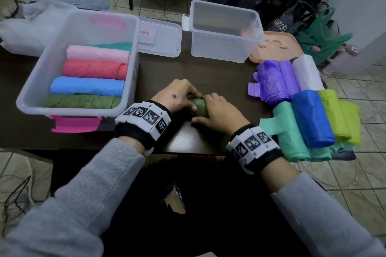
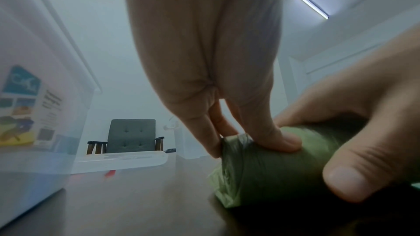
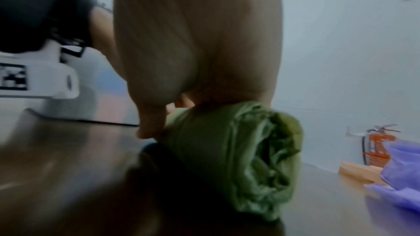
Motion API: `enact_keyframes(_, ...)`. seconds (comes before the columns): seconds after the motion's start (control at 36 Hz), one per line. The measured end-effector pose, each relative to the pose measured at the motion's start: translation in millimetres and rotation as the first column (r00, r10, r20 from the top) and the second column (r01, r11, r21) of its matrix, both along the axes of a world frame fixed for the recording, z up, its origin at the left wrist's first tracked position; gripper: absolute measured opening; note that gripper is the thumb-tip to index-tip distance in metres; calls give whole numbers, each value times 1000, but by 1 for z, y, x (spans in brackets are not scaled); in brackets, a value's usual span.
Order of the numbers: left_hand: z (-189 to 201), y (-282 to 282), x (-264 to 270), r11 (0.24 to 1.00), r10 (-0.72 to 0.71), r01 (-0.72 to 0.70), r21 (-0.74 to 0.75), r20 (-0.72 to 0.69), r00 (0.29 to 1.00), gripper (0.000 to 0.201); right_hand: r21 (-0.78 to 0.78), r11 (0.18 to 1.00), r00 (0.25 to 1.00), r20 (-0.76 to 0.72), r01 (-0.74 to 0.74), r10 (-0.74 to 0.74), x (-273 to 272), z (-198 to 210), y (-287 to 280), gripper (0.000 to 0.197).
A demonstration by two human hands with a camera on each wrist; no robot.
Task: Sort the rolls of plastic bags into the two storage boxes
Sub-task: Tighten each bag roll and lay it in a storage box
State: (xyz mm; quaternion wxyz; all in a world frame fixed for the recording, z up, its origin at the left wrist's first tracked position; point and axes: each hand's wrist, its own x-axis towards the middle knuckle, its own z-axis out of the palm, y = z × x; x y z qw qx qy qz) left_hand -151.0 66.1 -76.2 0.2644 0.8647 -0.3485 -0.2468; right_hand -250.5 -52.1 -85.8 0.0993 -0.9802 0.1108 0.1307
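An olive-green roll (image 1: 200, 106) (image 2: 268, 166) (image 3: 229, 152) lies on the dark table (image 1: 204, 73) between both hands. My left hand (image 1: 179, 97) (image 2: 238, 137) curls its fingers over the roll's left end. My right hand (image 1: 217, 110) (image 3: 181, 114) grips the right part, thumb against the near side. The large clear box (image 1: 133, 27) on the left holds pink, red, blue and green rolls side by side. The smaller clear box (image 1: 223, 31) at the back stands empty. Several loose rolls lie at the right: purple (image 1: 273, 81), white (image 1: 306, 72), mint (image 1: 289, 131), blue (image 1: 311, 119), lime (image 1: 338, 115).
A clear lid (image 1: 160, 37) lies between the boxes and a peach lid (image 1: 277, 48) behind the small box. A pink latch (image 1: 75, 124) sticks out of the big box's near side. Bags stand on the tiled floor at back right.
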Motion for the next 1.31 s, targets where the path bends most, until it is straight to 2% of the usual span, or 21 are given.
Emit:
enact_keyframes(0.14,7,2,-4,1000,-5,5,17,-13,1000,47,-184,983,991,137,23,2,-14,-13,19,68)
enact_keyframes(0.28,17,2,-9,995,-30,26,93,33,999,45,-221,975,990,141,38,-7,-14,-17,23,63)
enact_keyframes(0.36,32,1,-13,991,-60,41,130,146,987,35,-84,994,992,114,65,-56,-7,-10,20,61)
enact_keyframes(0.42,51,1,-12,994,-40,17,108,218,975,36,91,990,987,108,109,-118,2,-5,18,58)
enact_keyframes(0.47,76,5,-7,997,19,-37,68,254,967,36,291,945,973,131,147,-192,13,2,17,55)
enact_keyframes(0.53,105,15,4,992,124,-125,-9,252,960,37,422,895,954,181,144,-239,28,13,20,52)
enact_keyframes(0.64,151,57,46,956,290,-264,-127,275,917,40,586,808,926,270,59,-264,64,46,33,48)
enact_keyframes(0.72,166,95,83,927,374,-363,-95,316,872,38,620,783,897,369,-43,-243,92,68,48,44)
enact_keyframes(0.81,169,132,117,881,437,-472,25,338,833,39,560,816,866,469,-142,-172,120,84,66,45)
enact_keyframes(0.86,162,152,138,840,475,-527,131,295,829,37,511,832,839,532,-215,-110,140,91,80,48)
enact_keyframes(0.94,143,171,160,799,568,-569,196,64,820,22,414,856,785,619,-309,-15,168,96,99,52)
enact_keyframes(1.0,129,176,168,785,618,-599,161,-123,777,14,329,884,761,647,-334,46,183,95,108,56)
enact_keyframes(1.03,123,177,170,773,634,-616,149,-205,746,17,284,900,760,645,-330,75,190,94,113,57)
enact_keyframes(1.14,110,177,176,749,645,-647,142,-381,662,39,66,952,814,538,-298,217,214,84,126,61)
enact_keyframes(1.25,108,177,186,761,610,-640,111,-461,645,49,-144,937,883,316,-318,347,229,68,131,61)
enact_keyframes(1.31,107,177,188,778,595,-616,123,-460,660,50,-168,926,898,237,-337,370,233,63,132,60)
